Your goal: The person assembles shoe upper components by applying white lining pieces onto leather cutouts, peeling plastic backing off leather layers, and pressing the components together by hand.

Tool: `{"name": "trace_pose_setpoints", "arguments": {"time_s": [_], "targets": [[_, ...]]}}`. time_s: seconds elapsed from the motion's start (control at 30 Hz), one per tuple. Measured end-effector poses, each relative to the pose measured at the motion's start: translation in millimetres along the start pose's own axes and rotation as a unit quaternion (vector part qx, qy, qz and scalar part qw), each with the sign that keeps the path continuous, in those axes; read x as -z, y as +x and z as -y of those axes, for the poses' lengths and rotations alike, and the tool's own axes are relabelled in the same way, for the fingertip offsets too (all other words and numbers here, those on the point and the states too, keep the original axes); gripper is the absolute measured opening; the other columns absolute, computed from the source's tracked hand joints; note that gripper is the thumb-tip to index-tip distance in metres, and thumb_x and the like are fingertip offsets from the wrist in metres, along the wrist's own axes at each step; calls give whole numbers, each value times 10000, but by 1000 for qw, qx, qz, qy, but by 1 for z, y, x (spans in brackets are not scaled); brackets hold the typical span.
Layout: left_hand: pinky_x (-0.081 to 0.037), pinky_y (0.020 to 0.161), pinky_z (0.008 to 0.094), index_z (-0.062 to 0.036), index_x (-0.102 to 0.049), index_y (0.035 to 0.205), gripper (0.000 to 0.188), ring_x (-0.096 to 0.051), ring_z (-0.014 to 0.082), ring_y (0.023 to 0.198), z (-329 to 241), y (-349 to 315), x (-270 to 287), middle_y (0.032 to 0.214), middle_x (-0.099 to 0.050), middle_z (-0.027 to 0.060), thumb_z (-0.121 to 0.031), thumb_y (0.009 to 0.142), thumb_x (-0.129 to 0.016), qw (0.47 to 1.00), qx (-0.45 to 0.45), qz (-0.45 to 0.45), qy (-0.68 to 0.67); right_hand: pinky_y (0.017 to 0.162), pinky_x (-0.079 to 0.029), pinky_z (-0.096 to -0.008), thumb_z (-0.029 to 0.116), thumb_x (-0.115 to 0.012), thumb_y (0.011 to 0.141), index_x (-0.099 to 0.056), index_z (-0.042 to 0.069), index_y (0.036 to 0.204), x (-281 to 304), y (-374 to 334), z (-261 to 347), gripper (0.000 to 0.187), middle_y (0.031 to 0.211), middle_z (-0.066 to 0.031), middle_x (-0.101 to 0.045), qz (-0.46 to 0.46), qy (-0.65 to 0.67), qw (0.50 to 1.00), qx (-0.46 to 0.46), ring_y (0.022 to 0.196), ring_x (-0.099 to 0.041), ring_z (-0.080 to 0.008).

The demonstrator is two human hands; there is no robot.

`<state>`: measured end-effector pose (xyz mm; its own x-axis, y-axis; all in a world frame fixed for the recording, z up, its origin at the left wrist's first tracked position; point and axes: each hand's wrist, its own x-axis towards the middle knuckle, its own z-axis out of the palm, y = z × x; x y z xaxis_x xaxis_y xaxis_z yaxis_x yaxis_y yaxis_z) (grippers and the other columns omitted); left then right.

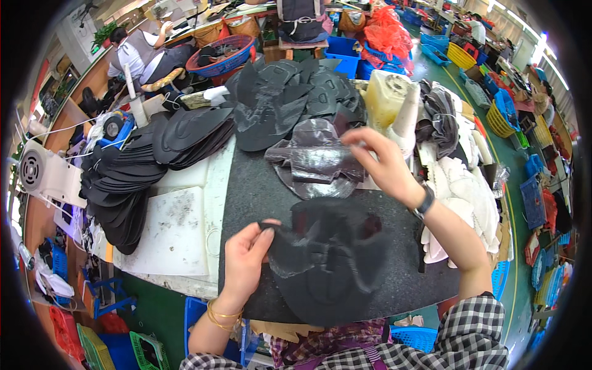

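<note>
A soft black cut piece (327, 265) with a rounded lower edge, side flaps and whitish smears lies over the dark work surface in front of me. At its upper left corner, my left hand (245, 253) pinches the flap between thumb and fingers. My right hand (388, 163) is raised farther back, thumb and fingers apart and slightly blurred, with nothing visible in it. Just left of that hand rests a glossy dark piece (317, 154) of similar outline. Behind it, several matt black cut pieces (271, 98) are heaped.
Fanned stacks of black pieces (191, 132) lie to the left beside a white board (172, 234). A yellowish container (385, 95) and white cone (405, 117) stand at the back right, near white cut pieces (459, 200). Another person (142, 55) sits far left.
</note>
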<state>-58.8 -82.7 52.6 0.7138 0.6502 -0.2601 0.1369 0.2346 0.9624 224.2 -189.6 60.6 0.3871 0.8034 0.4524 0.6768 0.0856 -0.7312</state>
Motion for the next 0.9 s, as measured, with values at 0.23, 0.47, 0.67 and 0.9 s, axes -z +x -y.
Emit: {"name": "trace_pose_setpoints", "arguments": {"time_s": [0.23,0.47,0.67,0.9], "targets": [[-461,940,439,-21,-656,1011,249,-585,306,1087,35,-32,-34,1066,-641,111,-19,764,-687,784,-425,-23,452,902,-444,-405,38,-617,789,-608,32,1058,15,-124,30,269,1088,-110,-597,171,-190,956,143,1053,-559,-297],[-481,925,446,-50,-660,943,202,-590,288,1083,48,-39,-45,1032,-638,71,-21,745,-690,781,-395,149,461,962,-408,-408,99,-678,773,-602,77,1063,58,-130,22,301,1142,-103,-573,121,-239,963,31,1087,-544,-294],[-432,980,486,-48,-659,957,220,-554,325,1132,33,-23,-70,1112,-611,93,-30,741,-700,780,-378,112,487,941,-365,-403,145,-767,682,-581,90,1009,113,-132,27,381,1013,-59,-553,192,-431,875,-109,1085,-496,-252],[-361,1038,510,-72,-667,985,232,-530,305,1178,25,-17,-76,1135,-621,70,-77,757,-709,807,-366,154,436,801,-441,-385,139,-772,670,-600,49,906,158,-136,-2,305,950,-82,-575,208,-355,899,-151,924,-558,-290]]}}
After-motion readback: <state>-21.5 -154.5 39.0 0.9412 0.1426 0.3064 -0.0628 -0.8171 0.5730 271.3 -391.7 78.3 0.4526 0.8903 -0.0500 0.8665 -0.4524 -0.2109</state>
